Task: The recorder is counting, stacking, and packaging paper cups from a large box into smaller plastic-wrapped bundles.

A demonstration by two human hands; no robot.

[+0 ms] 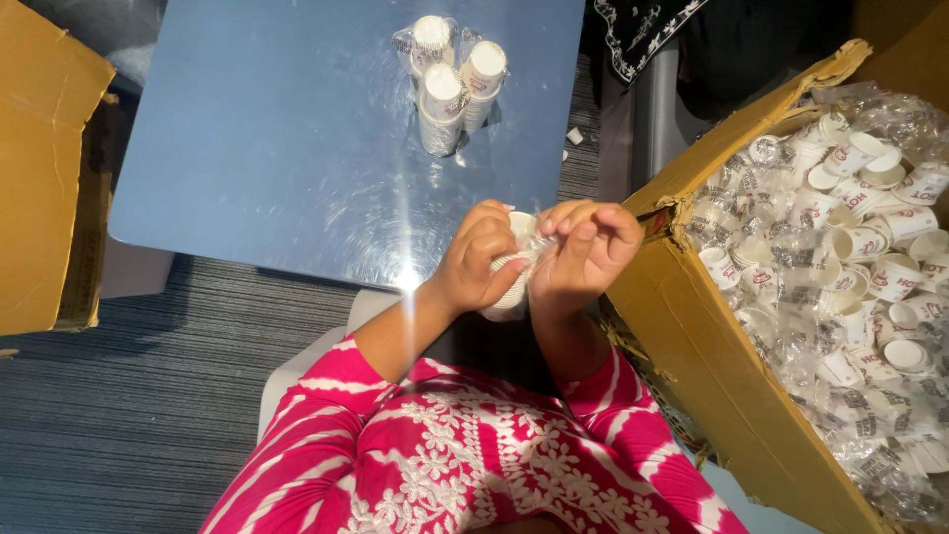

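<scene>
Closely curled, both sets of fingers grip a wrapped cup stack (514, 272) at lap height: left hand (481, 259) around its body, right hand (585, 252) pinching the plastic on top. Peeling probably goes best with the stack steadied. Table (277, 148) ahead, carton (692, 346) right.

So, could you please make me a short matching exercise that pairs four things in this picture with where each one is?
Things:
1. Wrapped cup stacks
2. Open cardboard box
3. Small cup stack
4. Flat cardboard

Places:
A. At the left edge of the view
B. Between the left hand and right hand
C. Standing on the blue table
D. On the right, full of bagged cups

Pairs: 1-C, 2-D, 3-B, 4-A
</scene>
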